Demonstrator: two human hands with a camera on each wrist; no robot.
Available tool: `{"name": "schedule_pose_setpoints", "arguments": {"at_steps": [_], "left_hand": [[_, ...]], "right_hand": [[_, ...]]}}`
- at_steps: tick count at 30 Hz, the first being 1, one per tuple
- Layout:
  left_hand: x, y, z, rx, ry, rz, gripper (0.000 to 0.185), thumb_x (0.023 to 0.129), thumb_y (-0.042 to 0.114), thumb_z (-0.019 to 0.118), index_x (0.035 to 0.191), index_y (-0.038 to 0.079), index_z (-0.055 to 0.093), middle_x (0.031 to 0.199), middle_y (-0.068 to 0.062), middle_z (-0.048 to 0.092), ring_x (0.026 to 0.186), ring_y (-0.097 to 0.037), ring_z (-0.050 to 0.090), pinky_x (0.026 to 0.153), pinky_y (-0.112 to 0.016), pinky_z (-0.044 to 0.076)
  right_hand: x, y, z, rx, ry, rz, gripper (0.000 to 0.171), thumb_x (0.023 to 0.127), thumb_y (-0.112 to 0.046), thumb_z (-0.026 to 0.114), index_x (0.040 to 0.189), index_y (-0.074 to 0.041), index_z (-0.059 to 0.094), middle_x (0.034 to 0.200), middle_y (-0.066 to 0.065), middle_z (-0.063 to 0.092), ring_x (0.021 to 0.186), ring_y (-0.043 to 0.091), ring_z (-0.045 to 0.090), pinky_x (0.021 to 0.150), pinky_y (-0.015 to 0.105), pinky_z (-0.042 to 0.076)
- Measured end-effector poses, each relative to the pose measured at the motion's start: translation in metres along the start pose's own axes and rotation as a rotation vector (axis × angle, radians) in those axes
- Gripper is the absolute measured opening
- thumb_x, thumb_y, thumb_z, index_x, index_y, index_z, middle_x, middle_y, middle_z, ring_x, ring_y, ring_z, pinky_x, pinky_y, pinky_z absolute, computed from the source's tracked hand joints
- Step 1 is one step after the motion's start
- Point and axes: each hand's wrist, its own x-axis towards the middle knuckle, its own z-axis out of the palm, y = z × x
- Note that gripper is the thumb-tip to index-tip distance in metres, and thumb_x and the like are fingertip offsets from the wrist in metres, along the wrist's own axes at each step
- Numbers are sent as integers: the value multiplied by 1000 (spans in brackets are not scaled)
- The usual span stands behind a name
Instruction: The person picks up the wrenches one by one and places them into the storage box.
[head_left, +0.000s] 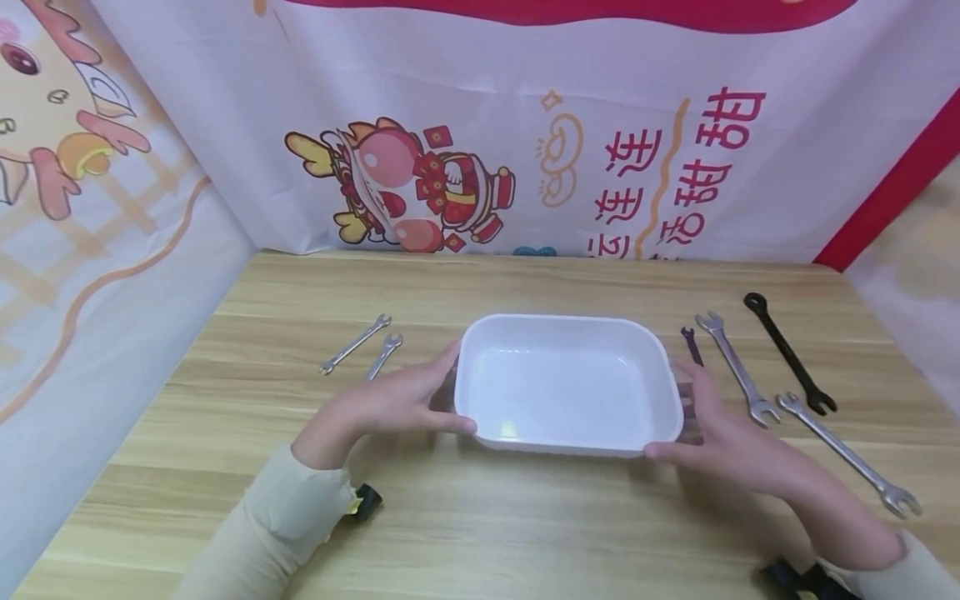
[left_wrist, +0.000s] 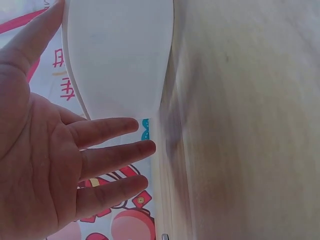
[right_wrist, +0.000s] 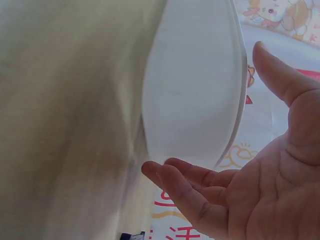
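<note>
A white rectangular plastic tray (head_left: pixel 480 350) stands empty in the middle of the wooden table (head_left: pixel 480 517). My left hand (head_left: pixel 405 400) lies against its left end, thumb at the near left corner. My right hand (head_left: pixel 720 437) lies at its right end, thumb at the near right corner. In the left wrist view the left hand (left_wrist: pixel 75 160) is spread with straight fingers beside the tray's outer wall (left_wrist: pixel 120 55). The right wrist view shows the right hand (right_wrist: pixel 250 195) with relaxed fingers next to the tray wall (right_wrist: pixel 195 85); neither hand curls around the rim.
Two small silver wrenches (head_left: pixel 356 343) (head_left: pixel 384 356) lie left of the tray. To its right lie a short dark wrench (head_left: pixel 692 345), a silver wrench (head_left: pixel 738 368), a black wrench (head_left: pixel 789 353) and a long silver wrench (head_left: pixel 847 454). Printed banners wall in the table's back and sides.
</note>
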Motion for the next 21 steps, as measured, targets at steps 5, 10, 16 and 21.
{"name": "schedule_pose_setpoints", "arguments": {"at_steps": [5, 10, 16, 21], "left_hand": [[1, 0, 4, -4, -4, 9, 117, 80, 58, 75, 159, 34, -8, 168, 11, 10, 153, -14, 19, 123, -45, 25], [1, 1, 6, -25, -5, 23, 117, 80, 57, 76, 159, 36, -8, 167, 12, 11, 153, -13, 20, 123, -45, 25], [1, 3, 6, -20, -1, 16, 117, 80, 57, 76, 158, 37, -9, 167, 12, 12, 152, -14, 21, 122, -46, 28], [-1, 2, 4, -4, 7, 2, 118, 80, 59, 75, 158, 36, -10, 167, 11, 12, 152, -15, 23, 121, -46, 29]], "right_hand": [[11, -1, -8, -5, -52, 6, 120, 86, -35, 77, 155, -6, -16, 156, 40, 11, 138, 62, 25, 101, 69, 41], [23, 2, -14, -9, -77, -14, 123, 87, -33, 77, 154, -1, -22, 160, 35, -14, 145, 60, 0, 110, 75, 17], [25, 4, -15, -34, -134, -82, 122, 89, -34, 74, 154, -5, -24, 161, 23, -28, 148, 47, -23, 112, 75, -4], [27, 3, -12, -125, -130, -109, 127, 84, -41, 77, 155, -5, -21, 162, 19, -28, 149, 44, -23, 115, 73, -3]]}}
